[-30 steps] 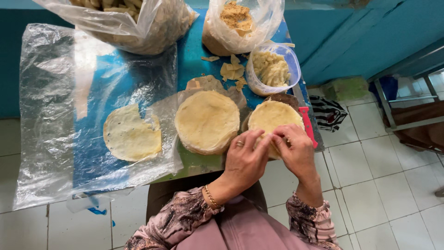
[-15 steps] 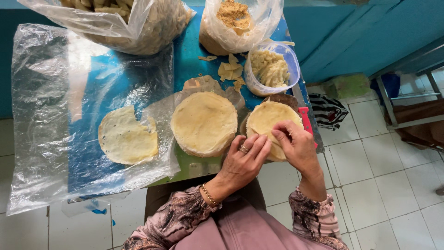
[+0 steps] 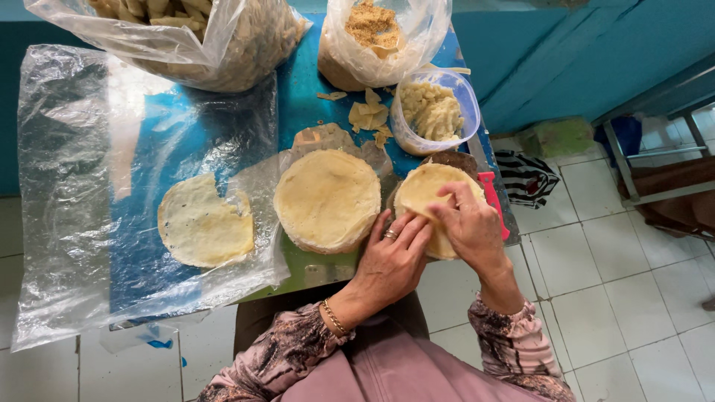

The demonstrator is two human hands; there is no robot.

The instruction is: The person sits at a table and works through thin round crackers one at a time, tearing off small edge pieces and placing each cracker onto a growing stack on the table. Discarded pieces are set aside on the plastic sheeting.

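A: We start at the thin dough round [image 3: 424,195] at the right near edge of the blue tabletop [image 3: 302,93]. It looks pale yellow, soft and flat, with its near edge lifted. It appears to lie on a dark board whose rim shows behind it.

B: How do the hands stand on it?

A: Our right hand [image 3: 471,227] has its fingers [image 3: 447,195] curled over the round, pinching the near edge. Our left hand [image 3: 393,257] lies just beside it, fingers [image 3: 410,232] narrow and flat against the same edge; a ring shows on one.

B: How do we handle the edge well?

A: In our judgement, we keep the pinch light and support the sheet from both sides, since dough this thin tears easily.

B: What lies around it?

A: To the left, a stack of rounds [image 3: 326,197] sits close by. Farther left, a single round with a notch missing [image 3: 205,222] lies on clear plastic sheeting [image 3: 74,186]. Behind, a plastic tub of pale filling [image 3: 436,110] stands next to a bag of crumbs [image 3: 376,33] and a larger bag [image 3: 194,37]. A red-handled tool [image 3: 493,199] lies just right of our round.
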